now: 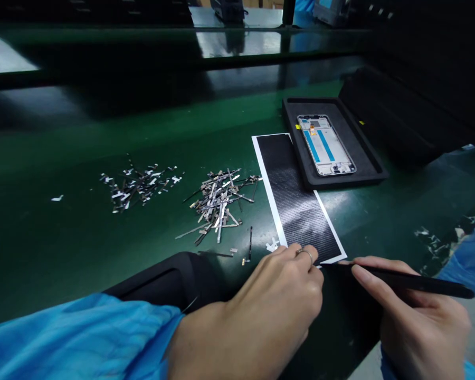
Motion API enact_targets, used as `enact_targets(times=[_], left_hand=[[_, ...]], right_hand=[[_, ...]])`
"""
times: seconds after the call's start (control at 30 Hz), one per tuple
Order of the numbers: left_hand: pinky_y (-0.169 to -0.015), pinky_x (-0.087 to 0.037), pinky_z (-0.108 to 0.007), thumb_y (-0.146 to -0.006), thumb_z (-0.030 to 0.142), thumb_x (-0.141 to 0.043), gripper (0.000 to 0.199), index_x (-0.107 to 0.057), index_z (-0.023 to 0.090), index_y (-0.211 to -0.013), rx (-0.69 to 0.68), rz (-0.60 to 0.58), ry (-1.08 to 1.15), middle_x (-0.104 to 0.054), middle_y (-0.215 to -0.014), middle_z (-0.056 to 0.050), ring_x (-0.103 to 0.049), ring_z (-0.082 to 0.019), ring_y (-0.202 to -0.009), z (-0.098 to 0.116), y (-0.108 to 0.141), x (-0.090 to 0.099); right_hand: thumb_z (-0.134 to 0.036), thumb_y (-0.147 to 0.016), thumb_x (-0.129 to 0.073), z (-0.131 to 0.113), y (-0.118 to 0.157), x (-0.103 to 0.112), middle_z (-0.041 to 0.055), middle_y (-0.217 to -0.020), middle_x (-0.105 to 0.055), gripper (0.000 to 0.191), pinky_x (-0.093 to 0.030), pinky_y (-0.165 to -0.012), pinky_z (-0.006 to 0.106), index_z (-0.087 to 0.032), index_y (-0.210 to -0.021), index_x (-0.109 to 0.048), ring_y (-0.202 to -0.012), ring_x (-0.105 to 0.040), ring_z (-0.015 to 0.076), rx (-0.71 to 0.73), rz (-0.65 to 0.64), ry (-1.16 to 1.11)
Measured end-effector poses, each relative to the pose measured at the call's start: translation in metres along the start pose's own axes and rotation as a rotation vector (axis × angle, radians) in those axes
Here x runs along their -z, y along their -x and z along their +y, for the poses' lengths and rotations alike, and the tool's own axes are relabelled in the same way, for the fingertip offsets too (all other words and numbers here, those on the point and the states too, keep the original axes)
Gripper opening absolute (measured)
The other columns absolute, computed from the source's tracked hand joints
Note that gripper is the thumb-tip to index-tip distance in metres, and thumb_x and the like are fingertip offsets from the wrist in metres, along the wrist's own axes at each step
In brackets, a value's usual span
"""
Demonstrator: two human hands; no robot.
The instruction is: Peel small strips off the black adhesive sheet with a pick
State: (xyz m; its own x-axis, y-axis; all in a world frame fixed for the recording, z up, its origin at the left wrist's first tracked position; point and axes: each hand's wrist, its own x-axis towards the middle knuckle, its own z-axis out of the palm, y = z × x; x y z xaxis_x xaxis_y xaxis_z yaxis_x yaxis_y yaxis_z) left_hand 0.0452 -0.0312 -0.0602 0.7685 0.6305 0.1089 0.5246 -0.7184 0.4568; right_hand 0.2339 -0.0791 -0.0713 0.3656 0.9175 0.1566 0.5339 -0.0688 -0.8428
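My left hand [269, 306], a ring on one finger, rests with curled fingertips on the near end of a long black sheet with a white border [296, 195]. My right hand [415, 311] grips black tweezers [404, 281], whose tip points left and meets the sheet's near corner beside my left fingers. Beyond the sheet, a phone frame [326, 145] with blue strips lies in a black foam tray [364, 153].
Two heaps of small metal strips lie on the green mat, one in the middle [217, 203] and one to the left [138, 184]. A black pad [170, 279] sits under my left wrist. Stacked black trays [404, 105] stand at the right. White scraps [431, 237] lie near the right edge.
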Motion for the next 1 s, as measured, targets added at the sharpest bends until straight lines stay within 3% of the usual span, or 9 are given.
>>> enact_targets(times=[0.1,0.23,0.43,0.57,0.7,0.8,1.0], left_hand=[[-0.094,-0.046,-0.039,-0.088,0.013,-0.037,0.034,-0.054,0.012,-0.118,0.008,0.034,0.024,-0.052,-0.127,-0.011,-0.048,-0.025,-0.117,-0.003,0.004,-0.005],[-0.093,-0.046,-0.038,-0.093,0.021,-0.032,0.037,-0.049,0.014,-0.125,-0.006,-0.017,0.090,-0.048,-0.132,-0.010,-0.045,-0.024,-0.121,-0.007,0.008,-0.006],[-0.096,-0.045,-0.038,-0.089,0.020,-0.036,0.035,-0.052,0.017,-0.120,0.067,0.040,0.119,-0.048,-0.132,-0.007,-0.043,-0.022,-0.122,-0.005,0.007,-0.014],[-0.092,-0.047,-0.035,-0.087,0.016,-0.039,0.032,-0.055,0.017,-0.114,-0.001,-0.034,0.012,-0.057,-0.119,-0.007,-0.051,-0.022,-0.111,-0.005,0.006,-0.006],[-0.094,-0.042,-0.030,-0.084,0.012,-0.040,0.038,-0.053,0.017,-0.119,-0.157,-0.078,-0.065,-0.058,-0.119,-0.005,-0.048,-0.021,-0.115,-0.004,0.020,0.009],[-0.098,-0.037,-0.030,-0.086,0.007,-0.038,0.038,-0.051,0.012,-0.122,-0.196,-0.059,-0.131,-0.055,-0.125,-0.007,-0.040,-0.020,-0.123,-0.002,0.025,0.013],[-0.099,-0.036,-0.028,-0.088,0.006,-0.042,0.029,-0.060,0.009,-0.111,-0.270,-0.016,-0.342,-0.060,-0.118,-0.009,-0.051,-0.018,-0.114,0.003,0.012,0.012]], right_hand=[[-0.032,-0.072,-0.068,0.000,0.001,0.000,-0.0044,-0.073,-0.069,0.007,-0.048,-0.055,0.007,-0.025,-0.071,-0.069,-0.063,-0.064,0.0094,-0.031,0.025,-0.002],[-0.032,-0.070,-0.070,0.001,0.000,-0.002,-0.0006,-0.073,-0.069,0.009,-0.049,-0.053,0.010,-0.023,-0.069,-0.069,-0.061,-0.064,0.0116,-0.082,0.033,-0.040],[-0.034,-0.061,-0.075,-0.003,-0.005,-0.007,0.0053,-0.067,-0.065,0.015,-0.050,-0.052,0.018,-0.020,-0.064,-0.070,-0.060,-0.061,0.0154,-0.298,0.073,-0.370],[-0.034,-0.058,-0.076,-0.006,-0.007,-0.007,0.0064,-0.066,-0.064,0.018,-0.051,-0.057,0.021,-0.018,-0.061,-0.070,-0.062,-0.060,0.0157,-0.381,0.115,-0.431],[-0.032,-0.061,-0.075,-0.001,-0.007,-0.004,0.0053,-0.069,-0.064,0.014,-0.049,-0.049,0.020,-0.021,-0.068,-0.071,-0.061,-0.060,0.0163,-0.330,-0.004,-0.406],[-0.029,-0.066,-0.073,0.003,-0.007,-0.003,0.0045,-0.073,-0.064,0.009,-0.046,-0.045,0.019,-0.021,-0.069,-0.071,-0.063,-0.061,0.0168,-0.294,-0.087,-0.406],[-0.030,-0.066,-0.073,0.002,-0.006,-0.002,0.0045,-0.072,-0.064,0.011,-0.047,-0.045,0.020,-0.020,-0.069,-0.070,-0.063,-0.061,0.0172,-0.267,-0.092,-0.338]])
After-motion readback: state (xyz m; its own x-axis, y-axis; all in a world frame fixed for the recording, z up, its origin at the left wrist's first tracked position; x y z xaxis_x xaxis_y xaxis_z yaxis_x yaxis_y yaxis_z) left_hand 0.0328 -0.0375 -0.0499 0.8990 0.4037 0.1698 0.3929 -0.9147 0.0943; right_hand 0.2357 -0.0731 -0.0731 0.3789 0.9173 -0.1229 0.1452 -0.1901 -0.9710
